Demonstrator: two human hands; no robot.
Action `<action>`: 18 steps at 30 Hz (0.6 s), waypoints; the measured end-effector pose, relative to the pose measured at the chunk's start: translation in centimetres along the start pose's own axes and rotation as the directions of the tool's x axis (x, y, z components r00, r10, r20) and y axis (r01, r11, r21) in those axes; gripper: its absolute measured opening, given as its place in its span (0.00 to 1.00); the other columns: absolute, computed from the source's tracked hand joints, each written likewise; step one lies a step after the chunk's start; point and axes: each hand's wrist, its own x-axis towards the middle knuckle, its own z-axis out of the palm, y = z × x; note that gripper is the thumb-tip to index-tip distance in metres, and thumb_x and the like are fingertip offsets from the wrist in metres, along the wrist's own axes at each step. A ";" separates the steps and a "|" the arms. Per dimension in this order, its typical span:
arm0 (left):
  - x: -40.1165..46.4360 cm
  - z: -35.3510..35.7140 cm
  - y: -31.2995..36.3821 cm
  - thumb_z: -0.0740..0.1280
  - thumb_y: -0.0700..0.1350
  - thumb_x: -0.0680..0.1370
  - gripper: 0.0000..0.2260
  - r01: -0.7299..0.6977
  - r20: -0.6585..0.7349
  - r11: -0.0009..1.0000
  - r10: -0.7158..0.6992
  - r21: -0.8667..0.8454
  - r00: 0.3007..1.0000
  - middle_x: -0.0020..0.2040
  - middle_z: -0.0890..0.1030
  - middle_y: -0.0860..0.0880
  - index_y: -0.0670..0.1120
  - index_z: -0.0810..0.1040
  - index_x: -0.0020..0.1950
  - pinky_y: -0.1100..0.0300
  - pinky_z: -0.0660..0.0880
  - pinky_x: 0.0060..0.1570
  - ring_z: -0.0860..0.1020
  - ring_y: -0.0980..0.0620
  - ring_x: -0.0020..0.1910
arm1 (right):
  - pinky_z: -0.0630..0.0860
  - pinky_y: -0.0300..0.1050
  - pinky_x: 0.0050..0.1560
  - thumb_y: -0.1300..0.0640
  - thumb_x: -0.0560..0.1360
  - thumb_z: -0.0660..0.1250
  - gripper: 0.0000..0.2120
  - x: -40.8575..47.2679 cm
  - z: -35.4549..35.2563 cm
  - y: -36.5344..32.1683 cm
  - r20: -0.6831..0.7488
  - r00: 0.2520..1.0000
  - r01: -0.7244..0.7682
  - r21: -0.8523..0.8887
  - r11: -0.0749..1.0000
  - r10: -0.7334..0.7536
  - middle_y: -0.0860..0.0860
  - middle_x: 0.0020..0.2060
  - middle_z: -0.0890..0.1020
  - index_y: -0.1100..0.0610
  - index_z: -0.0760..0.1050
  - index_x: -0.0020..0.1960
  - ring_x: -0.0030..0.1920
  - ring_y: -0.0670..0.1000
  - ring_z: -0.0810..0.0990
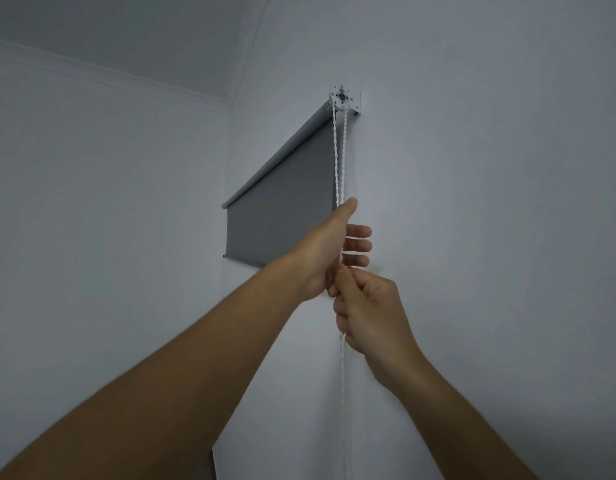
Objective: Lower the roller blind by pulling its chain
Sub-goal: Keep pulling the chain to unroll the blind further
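Both hands are up on the chain [338,161] here, stacked one above the other against the right-hand wall [490,202]. The left hand [329,252] is the higher one, thumb pointing up along the beaded strands, three fingers curled round and showing past the chain on the wall side, so it is wrapped about the chain rather than flat. Right beneath it, touching it, the right hand [363,315] is bunched into a fist, knuckles toward the corner, with the white chain running out of the bottom of the fist and hanging straight down the wall toward the lower edge of the view. Above the hands the chain rises as two strands side by side to the white clutch wheel and metal bracket [345,100] screwed to the wall, near the ceiling. From that bracket the grey roller blind [282,216] stretches away to the left, its tube slanting in this wide-angle view, its fabric partly down, with the bottom bar [242,260] sitting just behind the left wrist. The left forearm crosses in front of the blind's lower right corner and hides it. Nothing else stands between the hands and the chain. Around it all: plain pale walls meeting in a corner, a thin cornice [102,76] along the top, a grey ceiling [133,32], dim, even light.
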 end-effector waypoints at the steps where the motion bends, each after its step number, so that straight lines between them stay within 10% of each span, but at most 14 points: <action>1: 0.0 0.2 0.1 0.60 0.59 0.80 0.20 0.005 0.012 1.000 -0.004 -0.021 1.000 0.30 0.78 0.51 0.45 0.77 0.40 0.58 0.74 0.34 0.76 0.52 0.29 | 0.58 0.34 0.20 0.53 0.83 0.61 0.18 -0.1 -0.1 0.1 0.001 1.000 -0.008 0.001 1.000 0.008 0.47 0.22 0.65 0.60 0.74 0.37 0.20 0.43 0.60; 11: -0.5 1.1 -0.1 0.56 0.46 0.79 0.14 -0.283 -0.227 0.950 0.307 0.131 0.924 0.27 0.62 0.49 0.48 0.62 0.33 0.57 0.60 0.28 0.59 0.54 0.22 | 0.68 0.40 0.19 0.57 0.80 0.56 0.12 1.7 -2.8 -2.4 -0.115 0.980 -0.151 0.085 0.985 0.160 0.59 0.44 0.86 0.57 0.77 0.56 0.36 0.57 0.87; 18: -1.6 1.1 -1.9 0.53 0.48 0.82 0.19 -0.402 -0.134 0.849 0.468 0.343 0.873 0.24 0.77 0.57 0.50 0.77 0.36 0.68 0.67 0.25 0.74 0.62 0.22 | 0.75 0.41 0.26 0.54 0.80 0.63 0.12 5.2 -3.4 -4.8 -0.021 0.984 -0.168 0.175 0.970 0.174 0.56 0.51 0.86 0.58 0.77 0.59 0.40 0.51 0.87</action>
